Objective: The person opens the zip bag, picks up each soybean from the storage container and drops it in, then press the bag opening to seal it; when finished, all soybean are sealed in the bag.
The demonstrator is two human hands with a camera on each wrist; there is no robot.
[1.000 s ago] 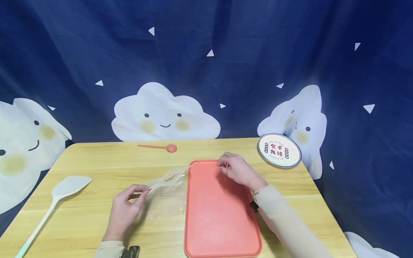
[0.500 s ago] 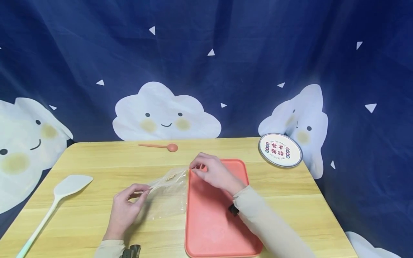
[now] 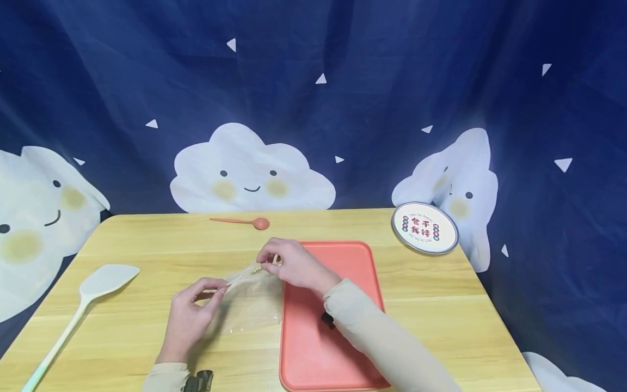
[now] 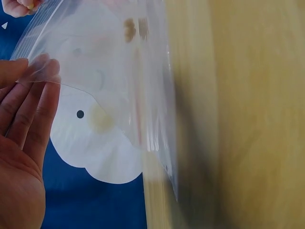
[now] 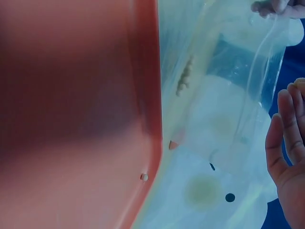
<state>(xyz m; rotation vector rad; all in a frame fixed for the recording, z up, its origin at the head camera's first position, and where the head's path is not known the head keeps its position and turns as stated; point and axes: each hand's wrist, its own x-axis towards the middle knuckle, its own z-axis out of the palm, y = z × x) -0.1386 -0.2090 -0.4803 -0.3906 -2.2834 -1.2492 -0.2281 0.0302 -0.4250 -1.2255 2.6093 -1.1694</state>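
Note:
A clear zip bag (image 3: 252, 310) stands beside the tray, with a small cluster of pale beans (image 5: 185, 78) inside. My left hand (image 3: 192, 316) pinches the bag's open edge between thumb and fingers. Over the bag's mouth is my right hand (image 3: 294, 264), its thumb and fingertips brought together. A bit of yellowish bean (image 4: 31, 6) shows at those fingertips in the left wrist view. The red tray (image 3: 338, 359) lies under the right forearm. One pale bean (image 5: 144, 177) sits in the tray's corner in the right wrist view.
A red spoon (image 3: 260, 223) lies at the table's back edge. To the left is a white spatula (image 3: 109, 280) with a long handle. An oval plate with red lettering (image 3: 425, 228) rests at the back right. A blue curtain (image 3: 372, 109) hangs behind the table.
From the tray's far right side, my right hand has moved left across the tray to the bag's mouth. My left hand and the bag have stayed nearly still.

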